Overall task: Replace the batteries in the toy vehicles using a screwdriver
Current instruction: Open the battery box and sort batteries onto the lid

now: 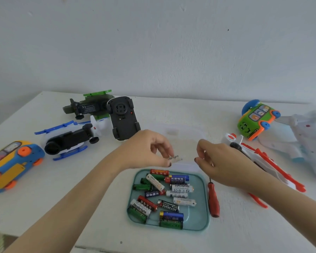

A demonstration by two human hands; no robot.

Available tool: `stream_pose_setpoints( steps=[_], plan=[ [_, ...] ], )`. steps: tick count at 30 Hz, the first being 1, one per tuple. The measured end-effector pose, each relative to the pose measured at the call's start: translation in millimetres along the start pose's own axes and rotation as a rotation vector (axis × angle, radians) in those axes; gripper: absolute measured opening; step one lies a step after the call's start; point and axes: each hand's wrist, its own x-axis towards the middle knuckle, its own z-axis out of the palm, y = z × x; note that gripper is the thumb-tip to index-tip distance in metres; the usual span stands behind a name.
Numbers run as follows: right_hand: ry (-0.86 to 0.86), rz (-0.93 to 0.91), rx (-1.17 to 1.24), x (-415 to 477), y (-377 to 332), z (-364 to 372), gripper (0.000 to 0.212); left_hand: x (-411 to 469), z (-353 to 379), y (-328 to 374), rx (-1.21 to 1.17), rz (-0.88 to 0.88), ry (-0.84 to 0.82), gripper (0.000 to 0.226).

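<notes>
My left hand [150, 148] pinches a white battery [175, 158] just above the far edge of the teal tray [203, 201]. Several loose batteries [162, 194] lie in that tray. My right hand [219, 161] hovers beside it with fingers loosely curled and nothing held. A red-handled screwdriver [214, 199] lies on the table right of the tray. Behind my right wrist lies a red and white toy helicopter [274, 168]. An upturned black toy car [123, 118] sits beyond my left hand.
At the left lie a blue and white helicopter [69, 141], a green helicopter [91, 105] and a blue and orange bus [11, 165]. At the right stand a green bus [255, 119] and a pale grey plane [303, 139]. The white table [62, 207] meets a wall behind.
</notes>
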Motion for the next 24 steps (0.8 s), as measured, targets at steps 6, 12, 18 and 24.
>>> stream_pose_setpoints(
  steps=[6, 12, 18, 24],
  plan=[
    [-0.007, 0.031, -0.070, -11.8, 3.8, 7.0, 0.013, -34.9, 22.3, 0.2, 0.355, -0.025, -0.079, 0.015],
    [-0.052, 0.110, -0.148, -29.6, 3.4, 20.0, 0.031, -47.8, 42.6, -13.3, 0.442, 0.074, 0.008, 0.006],
    [-0.104, 0.294, -0.016, -36.2, 7.6, 36.7, 0.028, -55.2, 41.1, -17.1, 0.350, 0.101, 0.260, 0.007],
    [-0.041, 0.370, 0.065, -42.3, -3.2, 37.4, 0.019, -63.9, 45.7, -22.7, 0.419, 0.100, 0.326, 0.012]
  ],
)
